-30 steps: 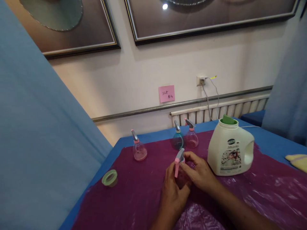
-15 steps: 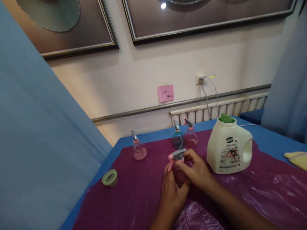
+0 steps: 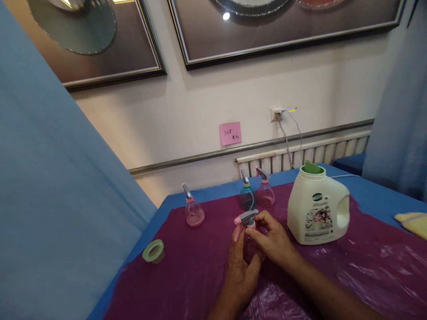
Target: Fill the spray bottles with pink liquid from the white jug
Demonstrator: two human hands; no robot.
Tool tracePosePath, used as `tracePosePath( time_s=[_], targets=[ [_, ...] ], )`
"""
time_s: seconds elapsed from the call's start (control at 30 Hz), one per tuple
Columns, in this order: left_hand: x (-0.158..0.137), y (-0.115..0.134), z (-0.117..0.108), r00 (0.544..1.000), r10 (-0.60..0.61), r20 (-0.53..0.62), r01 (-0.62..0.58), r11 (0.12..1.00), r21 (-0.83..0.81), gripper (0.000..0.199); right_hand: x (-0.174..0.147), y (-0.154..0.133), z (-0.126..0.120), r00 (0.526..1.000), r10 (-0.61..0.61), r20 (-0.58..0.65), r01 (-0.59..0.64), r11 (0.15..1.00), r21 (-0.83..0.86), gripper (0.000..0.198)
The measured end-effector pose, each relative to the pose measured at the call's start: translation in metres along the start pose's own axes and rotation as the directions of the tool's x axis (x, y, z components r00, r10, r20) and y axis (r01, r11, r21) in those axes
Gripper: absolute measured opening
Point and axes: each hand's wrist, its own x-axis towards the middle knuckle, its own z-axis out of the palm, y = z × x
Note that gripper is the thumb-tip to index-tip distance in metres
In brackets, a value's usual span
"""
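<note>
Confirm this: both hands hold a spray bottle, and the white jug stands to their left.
The left hand and right hand do hold a spray bottle, but the white jug stands to their right, not left, as the head view shows.

1. Nearest spray bottle [image 3: 248, 216]: grey head; pink nozzle, trigger and collar.
2. Left spray bottle [image 3: 194, 216] and right spray bottle [image 3: 266, 196]: grey heads, pink collars, clear bodies tinted pink.
3. Teal spray bottle [image 3: 247, 198]: see-through teal, grey head, pale collar.
4. Jug [image 3: 298, 218]: cream, with a green insert [image 3: 312, 167] and a dark-green oval above its multicoloured label [image 3: 319, 221].
5. Cup-shaped cap [image 3: 159, 255]: pale green.
6. Plastic sheet [image 3: 173, 275]: glossy purple.
7. Cover [image 3: 373, 191]: plain blue.
8. Left curtain [image 3: 60, 178]: light blue, unpatterned.
9. Cloth [image 3: 414, 224]: yellow, lilac stripe.
10. Sticky note [image 3: 230, 133]: pink, dark handwriting.
</note>
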Motion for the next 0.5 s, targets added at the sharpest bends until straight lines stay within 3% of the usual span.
tracePosePath(
  time_s=[0.2, 0.4, 0.5],
  targets=[
    [-0.004, -0.013, 0.005, 0.999, 0.001, -0.032, -0.003, 0.999, -0.043, 0.076, 0.0, -0.006, -0.005, 0.998, -0.021, 0.052, 0.02, 0.999, 0.033, 0.024],
    [-0.006, -0.024, 0.007, 0.999, 0.027, -0.029, -0.027, 1.0, 0.001, 0.076, 0.0, -0.01, -0.004, 0.996, 0.056, 0.074, -0.078, 0.94, 0.332, 0.067],
    [-0.006, -0.025, 0.008, 0.999, 0.03, -0.022, -0.03, 1.0, 0.005, 0.076, 0.001, -0.009, -0.001, 0.987, 0.114, 0.117, -0.151, 0.91, 0.387, 0.069]
  ],
)
